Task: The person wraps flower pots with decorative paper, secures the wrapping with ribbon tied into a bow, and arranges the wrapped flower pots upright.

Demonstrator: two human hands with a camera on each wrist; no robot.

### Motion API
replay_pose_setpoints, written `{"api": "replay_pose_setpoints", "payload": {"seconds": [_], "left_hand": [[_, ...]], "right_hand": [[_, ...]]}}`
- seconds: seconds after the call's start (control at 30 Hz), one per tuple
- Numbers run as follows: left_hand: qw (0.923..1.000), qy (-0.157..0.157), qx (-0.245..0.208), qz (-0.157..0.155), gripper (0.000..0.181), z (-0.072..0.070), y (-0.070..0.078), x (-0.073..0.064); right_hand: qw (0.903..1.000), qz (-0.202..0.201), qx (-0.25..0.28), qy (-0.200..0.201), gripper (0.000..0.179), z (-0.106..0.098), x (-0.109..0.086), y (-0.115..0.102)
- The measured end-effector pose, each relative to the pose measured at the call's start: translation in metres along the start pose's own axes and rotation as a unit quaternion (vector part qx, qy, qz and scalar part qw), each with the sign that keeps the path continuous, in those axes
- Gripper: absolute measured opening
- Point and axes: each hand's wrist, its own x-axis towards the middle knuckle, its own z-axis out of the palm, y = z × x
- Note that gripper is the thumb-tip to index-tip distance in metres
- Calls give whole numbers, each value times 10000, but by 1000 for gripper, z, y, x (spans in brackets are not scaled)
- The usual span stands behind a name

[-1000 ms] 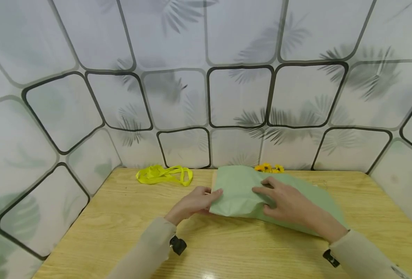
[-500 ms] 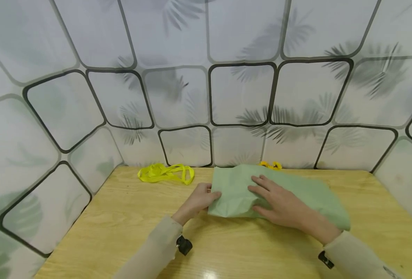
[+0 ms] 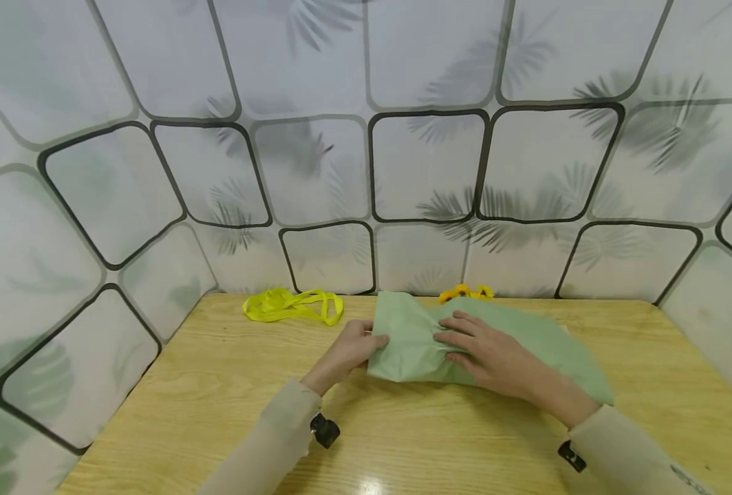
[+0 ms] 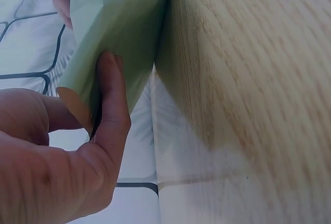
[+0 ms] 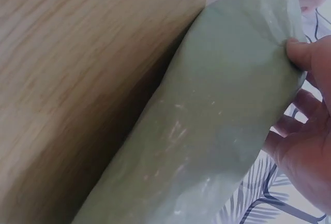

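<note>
Green wrapping paper [image 3: 527,323] lies in a long folded bundle across the middle of the wooden table in the head view. At its left end my left hand [image 3: 347,347] pinches the edge, thumb on the near face and fingers behind. Up close in the left wrist view, the paper [image 4: 124,17] runs between thumb and finger, with a brownish inner side at its end. My right hand [image 3: 499,357] grips the bundle farther right, fingers over the top. Creases gather at its thumb in the right wrist view, where the paper [image 5: 207,105] bulges. What lies inside is hidden.
Yellow ribbon [image 3: 292,307] lies in loose loops at the back left of the table [image 3: 236,385]. Orange-yellow flowers [image 3: 465,294] show just behind the bundle, their lower parts hidden. A patterned curtain [image 3: 316,172] stands along the table's back edge.
My right hand has shifted slightly left along the paper, its spread fingers drawing in. The paper's top edge has sunk between the hands, with new creases, and more flowers show than half a second ago.
</note>
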Motion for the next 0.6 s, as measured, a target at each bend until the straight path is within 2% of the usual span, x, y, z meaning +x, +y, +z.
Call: {"api": "replay_pose_setpoints", "payload": {"seconds": [0.1, 0.23, 0.43, 0.6], "left_hand": [[10000, 62, 8, -23, 40, 0, 0, 0], [9999, 119, 54, -41, 40, -1, -1, 1], [9996, 193, 213, -64, 41, 0, -2, 0], [9988, 366, 322, -59, 41, 0, -1, -2]], "right_hand": [[10000, 37, 18, -17, 38, 0, 1, 0], [9991, 341, 41, -239, 45, 0, 1, -2], [9948, 702, -509, -543, 54, 5, 2, -9], [9937, 718, -756, -402, 46, 9, 3, -12]]}}
